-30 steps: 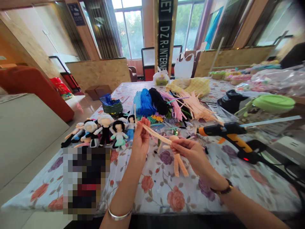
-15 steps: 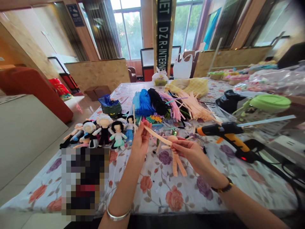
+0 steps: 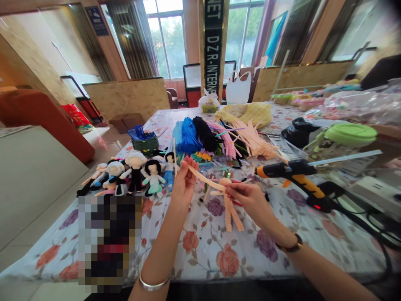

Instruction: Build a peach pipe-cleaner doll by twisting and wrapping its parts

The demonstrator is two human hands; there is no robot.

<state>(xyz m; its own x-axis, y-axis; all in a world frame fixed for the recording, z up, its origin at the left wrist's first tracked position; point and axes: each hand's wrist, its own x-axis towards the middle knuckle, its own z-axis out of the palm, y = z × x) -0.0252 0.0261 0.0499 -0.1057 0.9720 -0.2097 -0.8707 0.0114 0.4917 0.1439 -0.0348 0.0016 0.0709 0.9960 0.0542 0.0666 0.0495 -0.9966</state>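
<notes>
A peach pipe cleaner (image 3: 205, 178) stretches in a shallow curve between my two hands above the table. My left hand (image 3: 185, 182) pinches its upper left end between thumb and fingers. At its lower right end, my right hand (image 3: 246, 196) grips it with thumb and forefinger. Just behind and below the right hand lies a peach doll body (image 3: 230, 209) with two legs pointing toward me; the hand partly hides it. Bundles of blue pipe cleaners (image 3: 190, 136), black ones (image 3: 204, 133) and peach ones (image 3: 257, 142) lie beyond my hands.
Several finished dolls (image 3: 136, 169) sit at the left beside a stack of green baskets (image 3: 145, 144). To the right lies an orange and black glue gun (image 3: 293, 173) with a cable. A green-lidded container (image 3: 349, 133) stands farther right. A blurred-out object (image 3: 109, 242) lies front left.
Both hands keep their hold on the pipe cleaner and have barely moved. The whole view has shifted slightly.
</notes>
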